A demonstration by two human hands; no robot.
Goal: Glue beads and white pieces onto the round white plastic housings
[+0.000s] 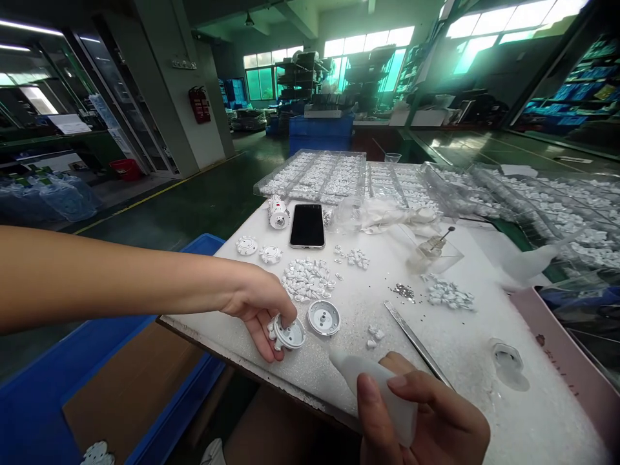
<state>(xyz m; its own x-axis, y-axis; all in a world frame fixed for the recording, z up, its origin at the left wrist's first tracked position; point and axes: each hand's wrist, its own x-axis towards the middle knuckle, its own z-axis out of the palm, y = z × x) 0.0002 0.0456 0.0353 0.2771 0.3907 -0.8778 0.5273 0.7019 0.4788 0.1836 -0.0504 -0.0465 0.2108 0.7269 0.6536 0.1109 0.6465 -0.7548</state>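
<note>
My left hand [266,310] grips a round white plastic part [290,334] with small lobes on its rim, tilted just above the table's near edge. Right beside it a similar round white part [324,318] lies on the table, its hollow side up. In my right hand [426,413] is a translucent white squeeze bottle [382,394], its nozzle pointing left toward the round parts. A heap of small white pieces [307,279] lies beyond my left hand. A few more small white pieces [374,336] sit between the bottle and the metal tweezers [416,342].
A phone [307,226], a white cylindrical assembly [278,213] and two white discs [247,245] lie farther back. Clear trays of white pieces [320,174] line the far side. A clear box [433,252] stands right of centre. A blue bin [159,420] is at the lower left.
</note>
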